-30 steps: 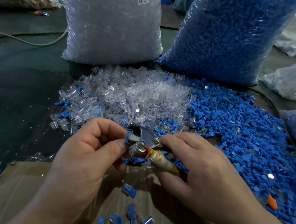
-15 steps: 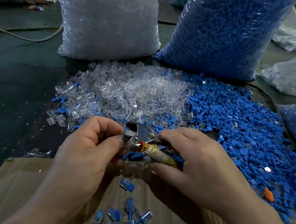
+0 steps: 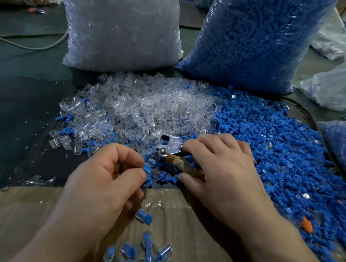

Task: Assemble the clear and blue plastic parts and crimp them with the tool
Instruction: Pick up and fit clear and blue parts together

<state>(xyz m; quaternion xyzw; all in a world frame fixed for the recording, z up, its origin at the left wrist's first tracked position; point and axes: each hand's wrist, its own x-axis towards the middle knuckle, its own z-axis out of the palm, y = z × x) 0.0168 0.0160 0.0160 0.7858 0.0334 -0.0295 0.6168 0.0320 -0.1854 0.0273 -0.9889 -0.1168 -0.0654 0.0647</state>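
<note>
A small blue plastic part (image 3: 146, 169) is pinched between thumb and forefinger in the grip of the left hand (image 3: 104, 179), just short of the metal crimping tool (image 3: 171, 145). The tool's tape-wrapped handles are enclosed by the curled grip of the right hand (image 3: 224, 172). Whether a clear shell is already seated on the blue part cannot be told, since the fingertips cover it.

The step in hand is judged to be the feeding of the part to the tool. The part should be pushed fully home in its shell and held square to the tool's head. The fingertips should be kept back from the head, and the handles squeezed only once the piece is settled.

One heap of loose clear plastic shells (image 3: 149, 105) and one heap of loose blue plastic plugs (image 3: 277, 146) are seen, touching at their edges. Perhaps nine or ten finished blue-and-clear pieces (image 3: 128, 251) lie on the brown cardboard sheet (image 3: 43, 212). One tall bag of clear parts (image 3: 121, 22) and one tall bag of blue parts (image 3: 253, 35) stand behind.
</note>
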